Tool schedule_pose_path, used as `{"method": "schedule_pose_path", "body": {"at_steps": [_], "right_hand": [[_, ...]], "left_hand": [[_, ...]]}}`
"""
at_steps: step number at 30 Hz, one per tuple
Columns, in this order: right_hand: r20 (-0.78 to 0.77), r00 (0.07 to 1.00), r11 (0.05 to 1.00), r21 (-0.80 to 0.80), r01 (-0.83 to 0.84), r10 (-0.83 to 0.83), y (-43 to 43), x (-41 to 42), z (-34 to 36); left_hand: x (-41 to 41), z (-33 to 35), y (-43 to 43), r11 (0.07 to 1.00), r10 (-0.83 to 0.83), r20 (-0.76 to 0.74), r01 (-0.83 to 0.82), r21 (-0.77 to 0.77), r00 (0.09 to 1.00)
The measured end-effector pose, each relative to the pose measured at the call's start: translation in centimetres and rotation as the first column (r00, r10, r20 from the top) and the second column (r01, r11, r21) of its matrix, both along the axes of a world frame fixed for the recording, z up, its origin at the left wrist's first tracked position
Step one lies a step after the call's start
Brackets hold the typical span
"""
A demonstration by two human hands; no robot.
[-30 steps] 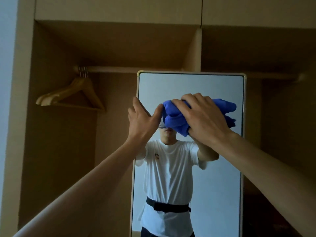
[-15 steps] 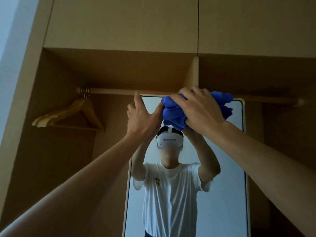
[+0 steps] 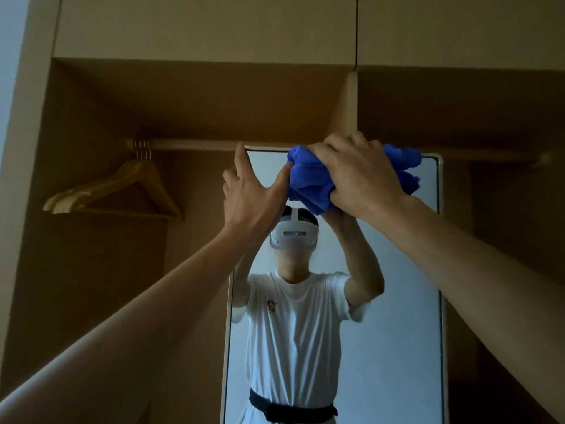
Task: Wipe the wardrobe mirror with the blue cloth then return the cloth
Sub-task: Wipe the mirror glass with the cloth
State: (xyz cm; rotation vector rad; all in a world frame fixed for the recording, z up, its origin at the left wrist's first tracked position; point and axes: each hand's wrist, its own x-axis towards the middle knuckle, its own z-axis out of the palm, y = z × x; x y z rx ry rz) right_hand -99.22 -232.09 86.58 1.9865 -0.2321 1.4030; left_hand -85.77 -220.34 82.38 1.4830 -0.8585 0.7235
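Right hand (image 3: 360, 175) is up high, fingers curled over the blue cloth (image 3: 308, 185), gripping it in a bunched wad. The wad is pressed to the glass at the very top of the wardrobe mirror (image 3: 397, 301), about mid-width, and its top reaches the upper frame. Folds of cloth stick out on both sides of the hand, more on the right.

Left hand (image 3: 247, 191) is spread open at the mirror's top-left corner and holds nothing. Its index finger points straight up along the corner of the frame. The thumb stretches right across the glass, its tip touching the left edge of the cloth. The other fingers sit at the frame's left edge and are partly hidden. Both arms are raised and reach forward.

The mirror stands upright in front of the open wooden wardrobe (image 3: 91, 270), with a thin pale frame. Its top is level with the hanging rail (image 3: 195, 144). A bunch of wooden hangers (image 3: 122, 191) hangs at the rail's left end, well apart from the hands.

In the glass is the person's reflection: a white headset (image 3: 293, 235), a white T-shirt (image 3: 293, 332) and a black belt (image 3: 290, 413).
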Motion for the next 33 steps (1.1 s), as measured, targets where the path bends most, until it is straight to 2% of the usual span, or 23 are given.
{"method": "schedule_pose_path", "body": {"at_steps": [17, 33], "right_hand": [[-0.098, 0.995, 0.996, 0.078, 0.035, -0.028, 0.7, -0.3, -9.0], [-0.216, 0.976, 0.982, 0.184, 0.032, 0.009, 0.6, -1.2, -22.0]], "left_hand": [[-0.8, -8.9, 0.5, 0.997, -0.06, -0.137, 0.066, 0.039, 0.989], [-1.9, -21.8, 1.3, 0.988, -0.084, -0.283, 0.116, 0.099, 0.955]]}}
